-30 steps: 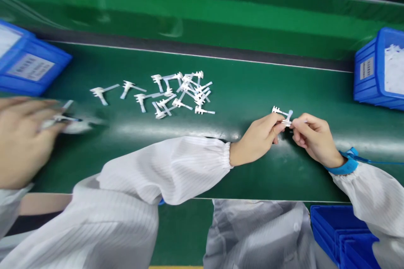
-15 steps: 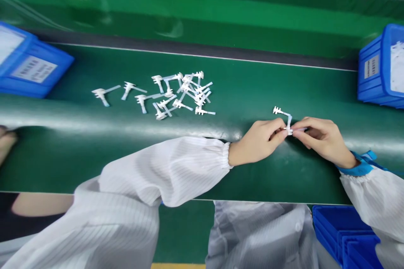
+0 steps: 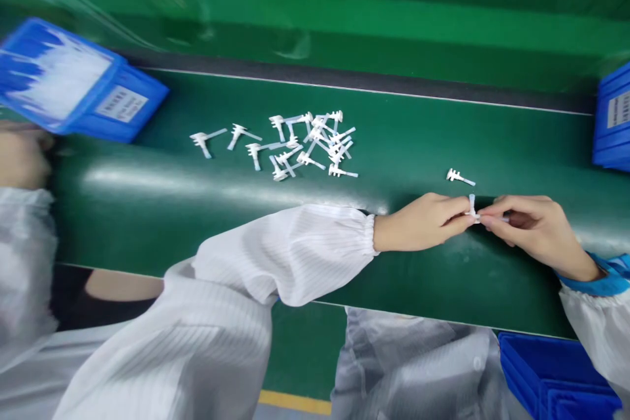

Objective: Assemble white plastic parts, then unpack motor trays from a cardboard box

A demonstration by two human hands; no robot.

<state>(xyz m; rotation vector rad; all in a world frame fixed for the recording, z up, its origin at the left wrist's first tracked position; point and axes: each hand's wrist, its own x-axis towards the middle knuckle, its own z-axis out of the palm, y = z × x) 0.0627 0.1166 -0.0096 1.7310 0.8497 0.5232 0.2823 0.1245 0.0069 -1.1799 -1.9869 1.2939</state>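
Note:
My left hand (image 3: 428, 222) pinches one side of a small white plastic fitting (image 3: 473, 215) with a pale bluish stub pointing away from me. From the other side, my right hand (image 3: 536, 230) grips the same piece between thumb and fingertips, and a thin translucent tube shows by those fingers. Just beyond both hands lies a loose white fitting (image 3: 460, 177) with a bluish stub. A cluster of similar white fittings with tubes (image 3: 319, 138) is spread on the green work surface (image 3: 207, 210) farther left.
At left stands a labelled blue bin (image 3: 123, 105) holding thin white tubes. Another labelled blue bin (image 3: 615, 118) is cut off at right. A co-worker's hand (image 3: 22, 154) is near the left bin. Blue trays (image 3: 551, 367) sit below the front edge.
The view has swung left, bringing more of the left bin and a co-worker's hand and sleeve into sight. The held fitting now appears apart from the loose one. Both hands still grip it.

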